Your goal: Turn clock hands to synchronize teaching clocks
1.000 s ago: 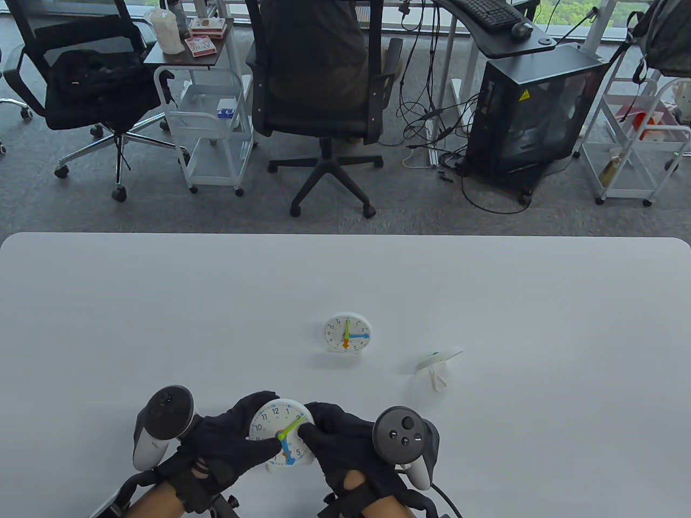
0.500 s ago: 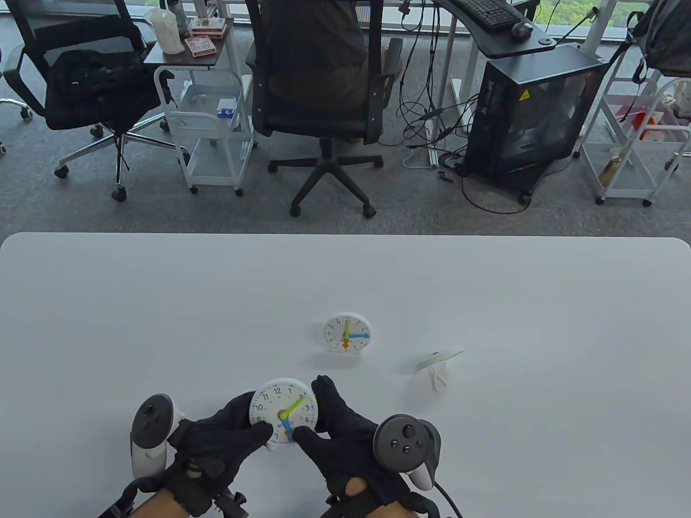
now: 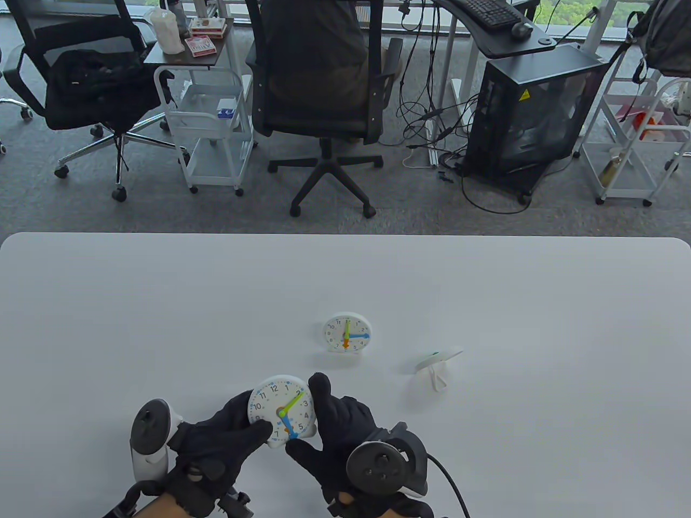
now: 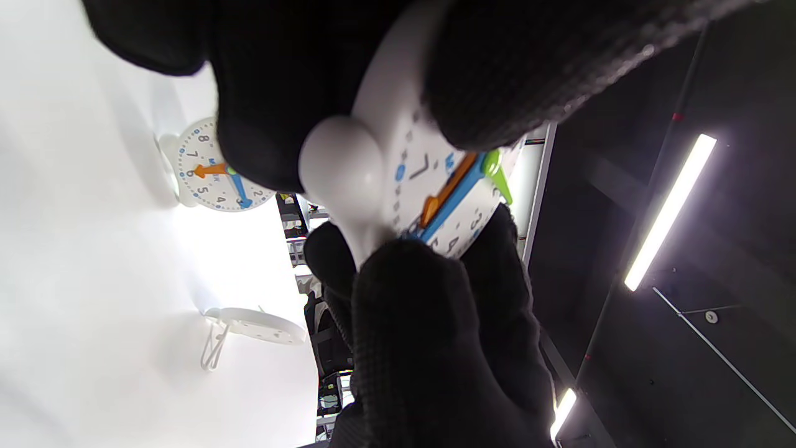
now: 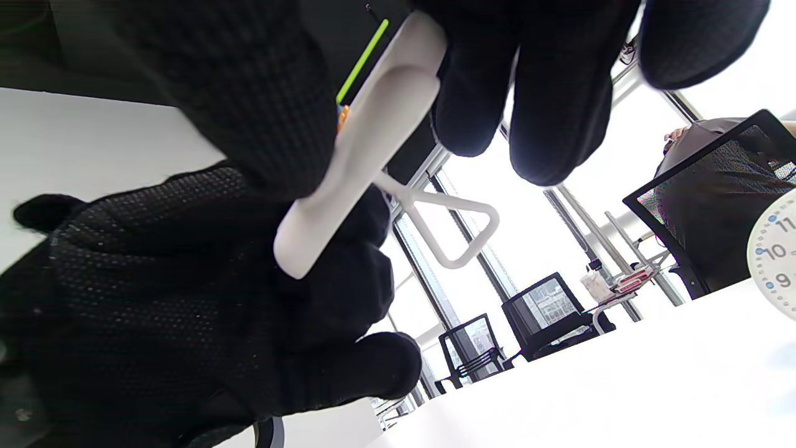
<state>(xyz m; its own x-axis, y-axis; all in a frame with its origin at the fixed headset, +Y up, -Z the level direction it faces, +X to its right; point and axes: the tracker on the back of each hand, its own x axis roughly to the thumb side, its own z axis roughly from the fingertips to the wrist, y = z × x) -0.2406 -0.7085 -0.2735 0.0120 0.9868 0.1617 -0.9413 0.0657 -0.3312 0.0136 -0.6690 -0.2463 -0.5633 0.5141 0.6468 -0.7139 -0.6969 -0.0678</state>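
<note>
Left hand grips the near teaching clock at its left rim, thumb laid across the lower left of the dial and the other fingers behind the case. Right hand holds the same clock from the right: the forefinger stands along the right rim and the thumb tip touches the bottom edge of the dial, at the tip of the blue hand. Both hands are thus clamped on this clock, which is raised off the table near the front edge, dial facing up toward the table camera. On this dial the green hand points up and to the right toward the 2, and the blue hand points down and slightly right, close to the 5; a short orange hand lies beside the blue one in the left wrist view. In the right wrist view the clock's white wire stand projects from its back, between the fingers. A second teaching clock stands upright farther back at the table centre, with green hand up, blue hand to the right, orange hand down. A third clock rests to its right, tilted on its stand with the dial turned away.
</note>
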